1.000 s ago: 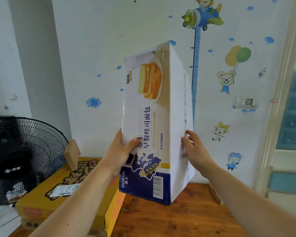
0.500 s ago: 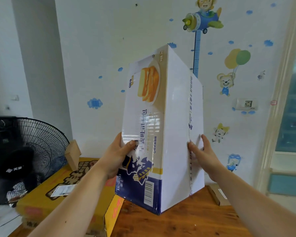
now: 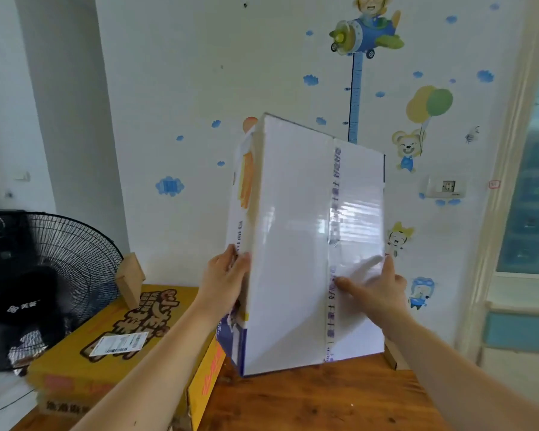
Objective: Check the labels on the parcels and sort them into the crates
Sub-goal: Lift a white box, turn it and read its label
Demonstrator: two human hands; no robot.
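Observation:
I hold a tall white carton (image 3: 290,244) upright between both hands, above the wooden table (image 3: 324,399). Its plain white taped face is turned toward me; the printed side with the bread picture shows only as a narrow strip on the left. My left hand (image 3: 226,279) grips the carton's left edge, thumb on the front corner. My right hand (image 3: 374,289) presses flat against the taped face near the right edge, fingers straight and blurred. No shipping label shows on the face toward me.
A yellow carton (image 3: 112,346) with a white shipping label (image 3: 119,343) lies at the left on the table, a small brown box (image 3: 131,279) leaning behind it. A black fan (image 3: 59,269) stands further left. Another brown box edge (image 3: 391,356) peeks out behind the white carton.
The carton has turned about its upright axis: the printed bread side swung away to the left and the plain taped face now faces me. It also sits lower. Both hands shifted along with it.

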